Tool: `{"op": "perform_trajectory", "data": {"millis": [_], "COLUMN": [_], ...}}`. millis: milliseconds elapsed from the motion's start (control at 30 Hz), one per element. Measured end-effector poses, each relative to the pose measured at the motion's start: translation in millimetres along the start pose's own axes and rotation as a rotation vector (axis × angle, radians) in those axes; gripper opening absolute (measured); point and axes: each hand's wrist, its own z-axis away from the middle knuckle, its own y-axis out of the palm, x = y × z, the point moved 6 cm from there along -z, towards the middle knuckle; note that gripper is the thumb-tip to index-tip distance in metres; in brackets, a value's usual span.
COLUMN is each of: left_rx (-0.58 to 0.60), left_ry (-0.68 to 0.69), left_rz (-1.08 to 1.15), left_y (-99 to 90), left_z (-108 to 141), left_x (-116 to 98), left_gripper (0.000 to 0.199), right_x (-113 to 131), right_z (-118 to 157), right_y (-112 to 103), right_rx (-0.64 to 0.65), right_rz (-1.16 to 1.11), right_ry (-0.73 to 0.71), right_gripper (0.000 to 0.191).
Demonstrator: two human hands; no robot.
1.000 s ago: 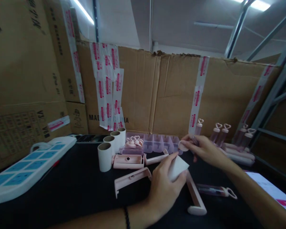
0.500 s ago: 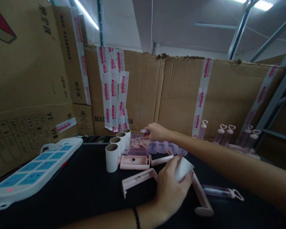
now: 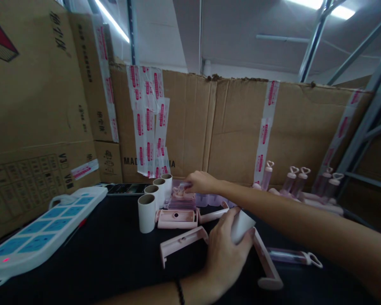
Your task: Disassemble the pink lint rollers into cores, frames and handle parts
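Black tabletop point(image 3: 114, 258) boxed in by brown cardboard panels point(image 3: 187, 127)

So, smooth white piece point(image 3: 241, 226), shape partly hidden, is in the left hand point(image 3: 222, 254), fingers wrapped round one side and thumb on the other. Pale pink plastic bracket point(image 3: 182, 240) just left of that. Right hand point(image 3: 200, 183) is over at the translucent purple plastic tray point(image 3: 180, 205); fingertips are blurry, can't tell if they're pinching anything. Four upright white tubes point(image 3: 146, 218) stand beside the tray, white power strip point(image 3: 47, 226) far left.

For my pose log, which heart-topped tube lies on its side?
The front tube, right of the left hand; the tubes at back right stand upright.
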Motion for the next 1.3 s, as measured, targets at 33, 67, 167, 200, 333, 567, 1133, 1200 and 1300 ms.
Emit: {"op": "perform_trajectory", "data": {"millis": [33,67,167,200,333,567,1133,1200,1300], "left_rx": [0.003,0.006,-0.014,-0.032,-0.1,-0.114,-0.209,-0.189,-0.172], "left_ry": [-0.004,-0.008,-0.016,-0.013,0.064,0.18,0.151,0.14,0.131], "left_rz": [-0.002,-0.004,-0.014,-0.015,0.012,0.142,0.09,0.033,-0.03], "left_y": [0.1,0.2,-1.5,-2.8,-7.8,-9.3,-8.9,-8.3,-8.1], "left_z": [0,0,0,1,4,5,-18,-18,-19], "left_x": [0,1,3,3,-1,-5,16,18,15], "left_gripper": [0.044,0.045,0.044,0.044,0.044,0.051,0.031,0.032,0.034], "right_x": [0,-2,-10,-14,-27,-56,-58,-54,-46], "right_z": [1,3,15,23,74,196,259,260,260], "right_y": [-6,-13,-46,-58,-95,-65,-28,-32,-36], "right_rx": [-0.027,-0.062,-0.2,-0.252,-0.426,-0.385,-0.365,-0.408,-0.44], "right_rz": [-0.012,-0.024,-0.056,-0.064,-0.1,-0.478,-0.942,-0.864,-0.726], "right_ry": [0.0,0.003,0.03,0.042,0.08,0.283,0.297,0.288,0.231], "right_gripper": [0.027,0.026,0.024,0.026,0.034,0.044,0.044,0.042,0.039]}}
